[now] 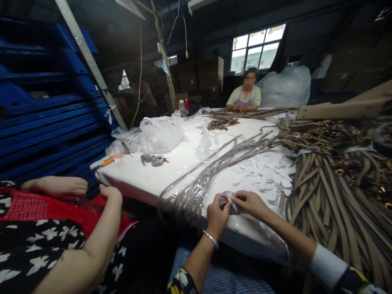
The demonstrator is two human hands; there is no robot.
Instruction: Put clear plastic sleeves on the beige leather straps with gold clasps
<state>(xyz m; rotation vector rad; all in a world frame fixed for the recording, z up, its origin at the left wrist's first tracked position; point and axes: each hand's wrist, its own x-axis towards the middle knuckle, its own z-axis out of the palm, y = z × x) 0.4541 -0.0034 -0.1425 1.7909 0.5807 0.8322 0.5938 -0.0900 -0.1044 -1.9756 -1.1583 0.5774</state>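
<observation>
At the near edge of the white-covered table, my left hand curls its fingers around a small coiled strap. My right hand meets it from the other side, thumb and finger pinched at the coil's upper edge. A bit of white shows between the fingertips, too small to make out. Just beyond my right hand lies a pile of white paper tags. Left of my hands, long straps in clear plastic hang over the table edge.
Brown straps with brass-coloured clasps are heaped at the right. Further left are two coiled straps, clear plastic bags and an orange-handled tool. A co-worker's arm is close at left; another person sits opposite. Blue pallets are stacked left.
</observation>
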